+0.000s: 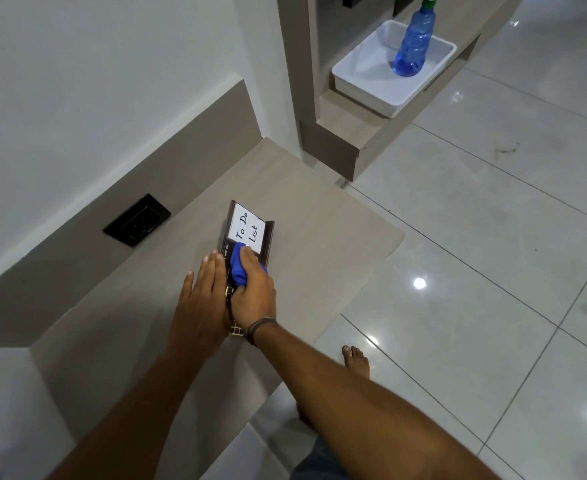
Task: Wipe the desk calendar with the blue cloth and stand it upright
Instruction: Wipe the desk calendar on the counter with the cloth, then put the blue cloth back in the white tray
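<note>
A dark brown desk calendar [247, 227] lies flat on the beige desk [319, 237], with a white "To Do List" pad on its far end. My right hand [254, 293] is closed around a bunched blue cloth [239, 265] and presses it on the calendar's middle. My left hand [205, 299] lies flat with fingers stretched out, along the calendar's left edge and partly on it. The calendar's near end is mostly hidden under both hands.
A black wall socket [137, 220] sits on the panel behind the desk. On a shelf at the back right a white tray [364, 77] holds a blue spray bottle [415, 43]. The desk edge drops to a tiled floor at right, where my bare foot [356, 360] stands.
</note>
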